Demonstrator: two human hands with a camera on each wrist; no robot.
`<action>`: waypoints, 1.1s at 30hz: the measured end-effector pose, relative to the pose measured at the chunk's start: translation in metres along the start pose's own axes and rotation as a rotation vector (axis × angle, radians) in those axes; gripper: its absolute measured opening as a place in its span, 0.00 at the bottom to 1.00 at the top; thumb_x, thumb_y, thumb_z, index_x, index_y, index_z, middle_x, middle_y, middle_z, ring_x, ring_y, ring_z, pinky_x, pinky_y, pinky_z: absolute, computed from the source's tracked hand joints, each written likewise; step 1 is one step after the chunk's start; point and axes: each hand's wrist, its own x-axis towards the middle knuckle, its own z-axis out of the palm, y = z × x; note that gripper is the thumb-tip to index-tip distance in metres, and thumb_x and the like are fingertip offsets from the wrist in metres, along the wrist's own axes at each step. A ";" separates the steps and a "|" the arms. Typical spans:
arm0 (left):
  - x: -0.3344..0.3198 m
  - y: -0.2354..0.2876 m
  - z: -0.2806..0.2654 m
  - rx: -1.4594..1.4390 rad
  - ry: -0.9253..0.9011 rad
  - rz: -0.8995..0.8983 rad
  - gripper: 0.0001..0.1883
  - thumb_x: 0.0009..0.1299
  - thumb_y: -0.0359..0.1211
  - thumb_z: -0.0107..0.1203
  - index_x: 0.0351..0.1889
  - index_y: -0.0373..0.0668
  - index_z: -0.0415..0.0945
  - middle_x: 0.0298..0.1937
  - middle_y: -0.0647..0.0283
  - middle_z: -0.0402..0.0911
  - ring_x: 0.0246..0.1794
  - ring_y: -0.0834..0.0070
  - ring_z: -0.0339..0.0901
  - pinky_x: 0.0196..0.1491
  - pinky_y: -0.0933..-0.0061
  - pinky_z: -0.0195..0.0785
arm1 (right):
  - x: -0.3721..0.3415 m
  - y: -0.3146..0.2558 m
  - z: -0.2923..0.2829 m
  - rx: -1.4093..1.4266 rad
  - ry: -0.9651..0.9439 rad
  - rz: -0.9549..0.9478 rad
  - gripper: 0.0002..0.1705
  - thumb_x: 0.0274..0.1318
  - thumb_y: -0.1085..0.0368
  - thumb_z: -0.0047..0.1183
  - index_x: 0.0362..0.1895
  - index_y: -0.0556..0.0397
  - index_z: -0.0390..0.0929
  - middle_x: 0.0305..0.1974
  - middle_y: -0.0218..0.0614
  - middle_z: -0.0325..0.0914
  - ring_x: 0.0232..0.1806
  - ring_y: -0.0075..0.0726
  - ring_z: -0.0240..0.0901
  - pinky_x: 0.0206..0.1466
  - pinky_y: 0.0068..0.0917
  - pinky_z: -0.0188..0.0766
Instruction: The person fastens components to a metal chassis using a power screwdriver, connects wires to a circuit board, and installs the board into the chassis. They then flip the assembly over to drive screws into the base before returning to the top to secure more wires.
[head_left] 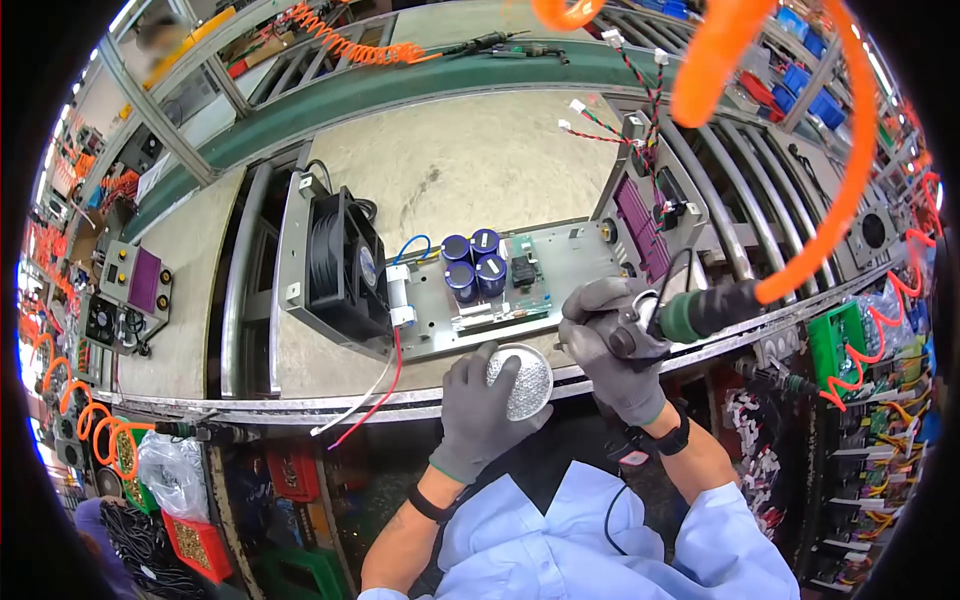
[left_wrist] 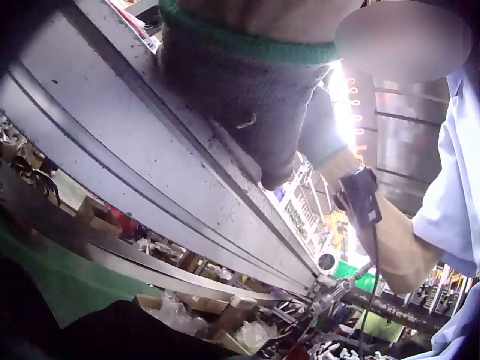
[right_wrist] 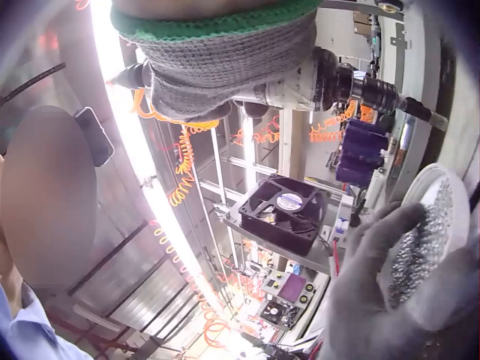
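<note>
My gloved left hand (head_left: 472,408) holds a round white dish (right_wrist: 456,187) at the bench's front edge, thumb over the rim. Small silver screws (head_left: 531,388) fill the dish. In my gloved right hand (head_left: 618,360) I grip a pneumatic screwdriver (right_wrist: 300,86), with an orange hose (head_left: 835,225) joined to its back end. Its bit (right_wrist: 424,112) points past the dish in the right wrist view. Behind both hands lies an open metal chassis (head_left: 425,325) with a circuit board (head_left: 510,312), several purple capacitors (head_left: 490,270) and a black fan (head_left: 340,265).
At the chassis's right end stands a panel with a purple strip (head_left: 640,225) and loose wires. Metal rollers (head_left: 745,190) flank the bench board (head_left: 420,165). A finished-looking unit (head_left: 130,295) sits at left. A red bin (head_left: 197,545) is below.
</note>
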 end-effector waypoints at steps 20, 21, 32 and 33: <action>0.000 -0.005 -0.001 -0.062 0.002 -0.024 0.38 0.48 0.52 0.76 0.53 0.40 0.77 0.60 0.49 0.73 0.55 0.51 0.72 0.58 0.49 0.67 | 0.008 0.020 0.038 0.073 -0.153 0.061 0.14 0.51 0.79 0.54 0.44 0.57 0.74 0.38 0.31 0.77 0.38 0.21 0.72 0.41 0.23 0.71; 0.002 -0.003 -0.003 -0.053 -0.019 -0.036 0.39 0.48 0.52 0.76 0.54 0.40 0.77 0.59 0.49 0.73 0.55 0.51 0.72 0.58 0.49 0.67 | 0.010 0.022 0.038 0.029 -0.175 0.037 0.13 0.50 0.79 0.54 0.42 0.57 0.75 0.36 0.31 0.77 0.37 0.21 0.72 0.40 0.23 0.71; 0.002 -0.003 -0.007 -0.016 -0.047 -0.024 0.43 0.49 0.52 0.75 0.60 0.39 0.76 0.59 0.47 0.73 0.56 0.49 0.72 0.56 0.49 0.67 | 0.019 0.005 0.028 0.211 -0.012 0.174 0.11 0.48 0.77 0.56 0.40 0.58 0.76 0.33 0.35 0.78 0.31 0.23 0.74 0.29 0.22 0.71; 0.003 -0.003 -0.007 -0.014 -0.048 -0.027 0.43 0.49 0.53 0.74 0.60 0.39 0.76 0.59 0.47 0.73 0.56 0.49 0.72 0.56 0.49 0.67 | 0.026 -0.008 0.027 0.133 0.023 0.127 0.09 0.49 0.79 0.55 0.36 0.58 0.76 0.31 0.30 0.76 0.31 0.20 0.73 0.31 0.20 0.71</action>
